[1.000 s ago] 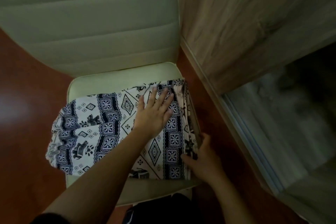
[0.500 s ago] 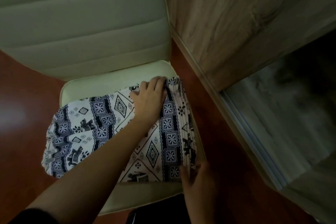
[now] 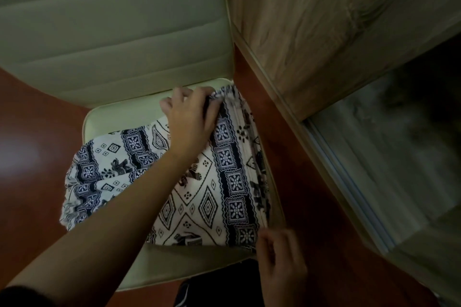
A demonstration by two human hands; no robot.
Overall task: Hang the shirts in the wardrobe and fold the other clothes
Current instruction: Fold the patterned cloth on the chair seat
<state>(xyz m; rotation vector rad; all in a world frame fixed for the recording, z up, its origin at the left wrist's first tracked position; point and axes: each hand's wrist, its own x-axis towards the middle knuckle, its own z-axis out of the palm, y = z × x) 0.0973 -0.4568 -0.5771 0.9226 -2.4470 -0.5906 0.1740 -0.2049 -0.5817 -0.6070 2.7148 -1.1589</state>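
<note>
A white garment with a dark blue geometric and elephant print (image 3: 209,204) lies spread on the seat of a pale green chair (image 3: 117,117). My left hand (image 3: 189,117) reaches across it and grips its far right corner, fingers curled round the bunched cloth. My right hand (image 3: 279,254) pinches the near right corner at the seat's front edge. The garment's left end hangs over the seat's left side.
The chair's padded backrest (image 3: 112,27) rises behind the seat. A wooden wardrobe panel (image 3: 336,27) stands close on the right, with a sliding rail (image 3: 349,182) and a dim opening below it. Red-brown floor (image 3: 30,157) surrounds the chair. Dark clothing (image 3: 219,286) shows at the bottom.
My left hand slid from lying flat on the cloth's middle up to the far right corner and curled round it. My right hand shifted down to the near right corner.
</note>
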